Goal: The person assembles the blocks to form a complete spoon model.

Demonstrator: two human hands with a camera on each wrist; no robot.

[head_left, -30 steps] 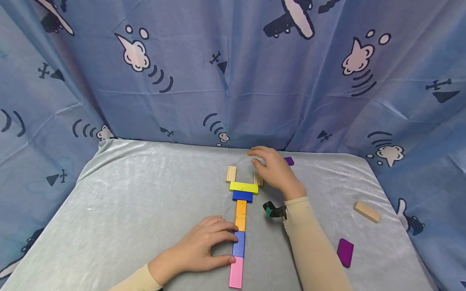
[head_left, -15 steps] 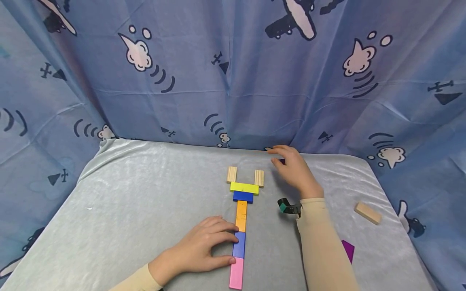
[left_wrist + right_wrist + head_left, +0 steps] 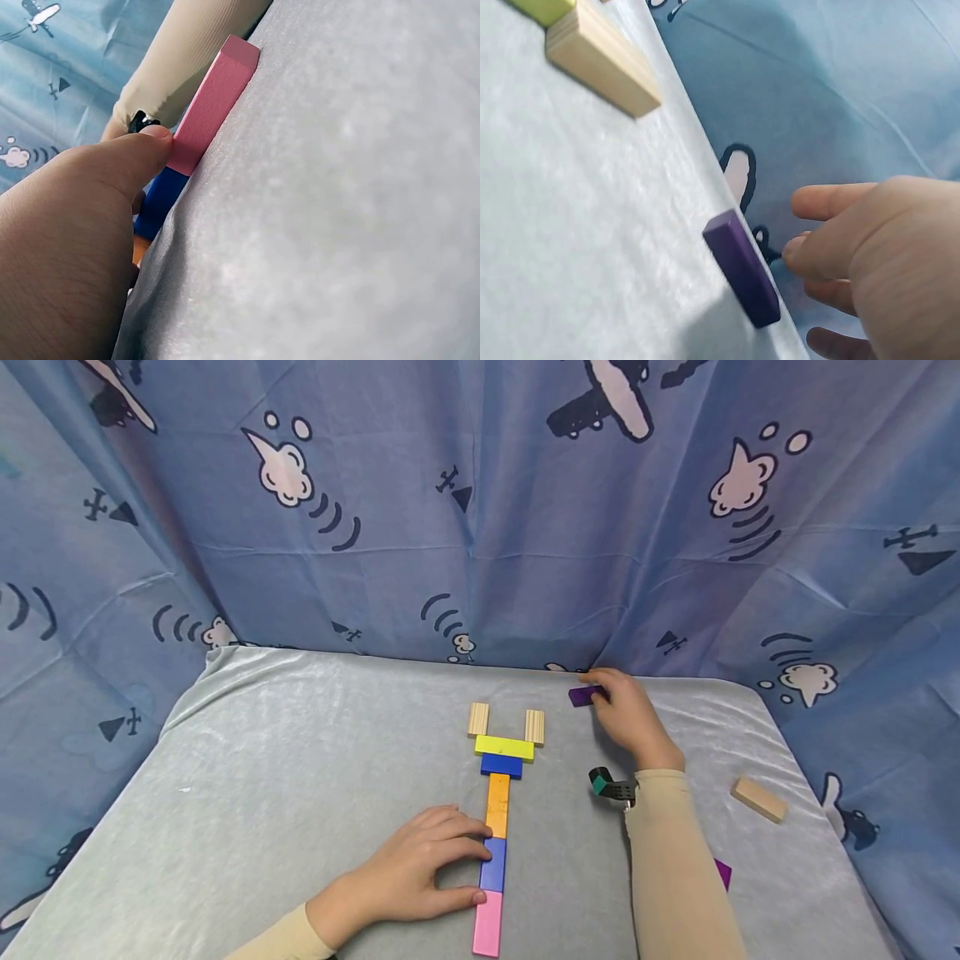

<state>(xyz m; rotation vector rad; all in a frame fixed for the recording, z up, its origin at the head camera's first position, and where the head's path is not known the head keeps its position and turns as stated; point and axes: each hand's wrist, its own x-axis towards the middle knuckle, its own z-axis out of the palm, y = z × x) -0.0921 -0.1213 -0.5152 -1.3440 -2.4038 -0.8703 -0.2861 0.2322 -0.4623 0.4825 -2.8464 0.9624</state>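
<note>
My left hand (image 3: pixel 420 868) rests along a row of wooden blocks. Its thumb touches the side of the pink block (image 3: pixel 487 925), and its fingertips lie at the blue-violet block (image 3: pixel 492 864) and the orange block (image 3: pixel 498 806). Farther up the row come a dark blue block (image 3: pixel 501 766) and a yellow block (image 3: pixel 505 747) set crosswise. Two striped natural-wood blocks stand out beyond it, one left (image 3: pixel 478 720) and one right (image 3: pixel 535 727). At the far edge, my right hand (image 3: pixel 630 710) hovers by a purple block (image 3: pixel 742 270), fingers apart and loosely bent, a gap showing in the right wrist view.
On the right lie a plain wooden block (image 3: pixel 759 800) and a second purple block (image 3: pixel 722 873), partly hidden by the right sleeve (image 3: pixel 682 860). A patterned blue curtain (image 3: pixel 480 527) hangs right behind the cloth-covered table (image 3: pixel 300 760).
My right hand has moved right from near the right striped block to the far purple block, its sleeve now covering more of the near purple one. The left hand stays put.
</note>
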